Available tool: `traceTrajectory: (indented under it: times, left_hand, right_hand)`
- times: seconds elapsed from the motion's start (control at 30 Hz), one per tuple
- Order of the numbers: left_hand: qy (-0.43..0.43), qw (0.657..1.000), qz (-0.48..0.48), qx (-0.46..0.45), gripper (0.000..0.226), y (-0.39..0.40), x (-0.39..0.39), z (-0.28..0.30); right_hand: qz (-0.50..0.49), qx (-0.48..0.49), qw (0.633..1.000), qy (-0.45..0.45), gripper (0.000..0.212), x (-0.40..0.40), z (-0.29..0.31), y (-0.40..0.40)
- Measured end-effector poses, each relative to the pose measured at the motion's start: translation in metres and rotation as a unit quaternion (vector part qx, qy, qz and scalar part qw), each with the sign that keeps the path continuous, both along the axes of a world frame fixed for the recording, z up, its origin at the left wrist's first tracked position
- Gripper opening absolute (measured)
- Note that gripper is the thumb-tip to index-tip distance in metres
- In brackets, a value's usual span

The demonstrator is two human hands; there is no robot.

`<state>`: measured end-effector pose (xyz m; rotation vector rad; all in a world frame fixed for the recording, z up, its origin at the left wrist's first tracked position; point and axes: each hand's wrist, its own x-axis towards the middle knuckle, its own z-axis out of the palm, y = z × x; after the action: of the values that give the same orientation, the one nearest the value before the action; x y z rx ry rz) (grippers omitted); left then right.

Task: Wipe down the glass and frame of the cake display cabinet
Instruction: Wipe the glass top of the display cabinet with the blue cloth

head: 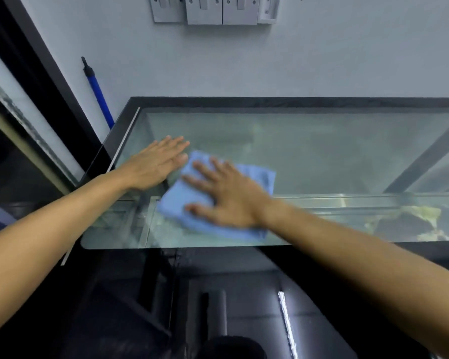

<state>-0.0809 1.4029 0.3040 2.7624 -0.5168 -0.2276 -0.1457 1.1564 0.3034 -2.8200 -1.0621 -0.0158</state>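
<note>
Here the right hand (pixel 226 195) is blurred, so the edges of its fingers are soft, but they are clearly spread and straight, pressing flat on a blue cloth (pixel 218 198). The hand covers the middle of the cloth, and only the cloth's borders show around it. The left hand (pixel 156 161) lies just beside the cloth's far-left corner, palm down on the glass top (pixel 322 151), fingers straight and together; it holds nothing. Whether its fingertips touch the cloth, I cannot tell.

The cloth lies flat on the left part of the glass top, near the front edge. It is folded to a rough rectangle, and its long axis runs from the far left to the near right, at a slant to the cabinet's edges.

The cake display cabinet (pixel 244 102) has its long axis from left to right along the grey wall (pixel 270 60); its right end is cut off by the picture. Its dark frame (pixel 410 168) shows along the back and as a slanted bar at the right. What is inside is hard to make out through the cloudy glass; something pale and dark shows at the lower right. A blue handle (pixel 99 97) leans on the wall behind the left corner, its lower end hidden by the cabinet. The switches (pixel 213 9) on the wall are cut off at the top.
</note>
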Motion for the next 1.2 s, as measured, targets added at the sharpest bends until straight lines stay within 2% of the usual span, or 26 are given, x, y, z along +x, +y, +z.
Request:
traceTrajectory:
  times: [0.07, 0.13, 0.23, 0.3, 0.4, 0.47, 0.53, 0.6, 0.67, 0.73, 0.8, 0.87, 0.93, 1.0, 1.03, 1.1, 1.2]
  left_hand:
    - [-0.015, 0.999, -0.019, 0.047, 0.104, 0.002, -0.003, 0.0]
    - [-0.023, 0.997, -0.033, 0.062, 0.092, 0.003, -0.01, 0.002]
    - [-0.028, 0.996, -0.05, 0.073, 0.081, 0.009, -0.024, -0.001]
    - [-0.03, 0.996, -0.048, 0.072, 0.077, 0.015, -0.028, -0.003]
    - [-0.012, 0.999, -0.034, 0.031, 0.077, 0.016, -0.029, -0.001]
    - [-0.001, 1.0, -0.026, -0.006, 0.082, 0.018, -0.028, 0.002]
    - [0.0, 1.0, -0.017, -0.013, 0.075, 0.023, -0.026, 0.005]
    - [-0.006, 1.0, -0.013, 0.022, 0.067, 0.025, -0.025, 0.003]
    - [-0.011, 0.998, -0.024, 0.059, 0.075, 0.026, -0.028, 0.001]
    - [-0.018, 0.997, -0.034, 0.064, 0.085, 0.032, -0.035, 0.001]
    - [-0.026, 0.997, -0.046, 0.061, 0.082, 0.039, -0.04, 0.0]
    - [-0.025, 0.997, -0.046, 0.054, 0.073, 0.044, -0.042, 0.001]
    - [-0.022, 0.998, -0.046, 0.046, 0.059, 0.045, -0.039, 0.0]
    - [-0.018, 0.998, -0.042, 0.038, 0.051, 0.048, -0.03, 0.0]
    - [-0.02, 0.998, -0.033, 0.039, 0.051, 0.052, -0.025, 0.001]
    - [-0.028, 0.998, -0.017, 0.057, 0.053, 0.06, -0.016, 0.003]
    - [-0.032, 0.996, -0.022, 0.08, 0.066, 0.066, -0.019, 0.004]
  right_hand:
    - [0.155, 0.009, 0.988, 0.014, 0.075, -0.083, 0.001, -0.018]
    - [0.226, 0.009, 0.974, 0.029, 0.071, -0.112, 0.004, -0.074]
    - [0.132, -0.009, 0.991, 0.019, 0.069, -0.066, 0.011, -0.155]
    - [0.032, -0.002, 0.999, 0.034, 0.066, -0.014, 0.014, -0.164]
    - [-0.12, 0.027, 0.992, 0.029, 0.068, 0.041, 0.01, -0.102]
    - [-0.16, 0.025, 0.987, 0.023, 0.073, 0.032, 0.005, -0.025]
    - [-0.077, 0.018, 0.997, 0.016, 0.076, -0.028, 0.001, 0.036]
    - [0.068, 0.014, 0.998, 0.007, 0.076, -0.106, -0.002, 0.041]
    - [0.186, 0.016, 0.982, 0.02, 0.073, -0.149, 0.003, -0.006]
    - [0.21, -0.009, 0.977, 0.035, 0.069, -0.136, 0.009, -0.075]
    - [0.123, -0.023, 0.992, 0.03, 0.067, -0.094, 0.011, -0.129]
    - [0.006, 0.002, 1.0, 0.028, 0.064, -0.046, 0.012, -0.14]
    - [-0.122, 0.03, 0.992, 0.02, 0.069, -0.007, 0.009, -0.101]
    - [-0.189, 0.028, 0.981, 0.022, 0.077, 0.009, 0.006, -0.029]
    - [-0.179, 0.014, 0.984, 0.006, 0.076, -0.001, 0.004, 0.012]
    - [-0.063, 0.003, 0.998, -0.016, 0.077, -0.055, 0.0, 0.071]
    - [0.167, 0.007, 0.986, 0.002, 0.073, -0.149, 0.001, 0.049]
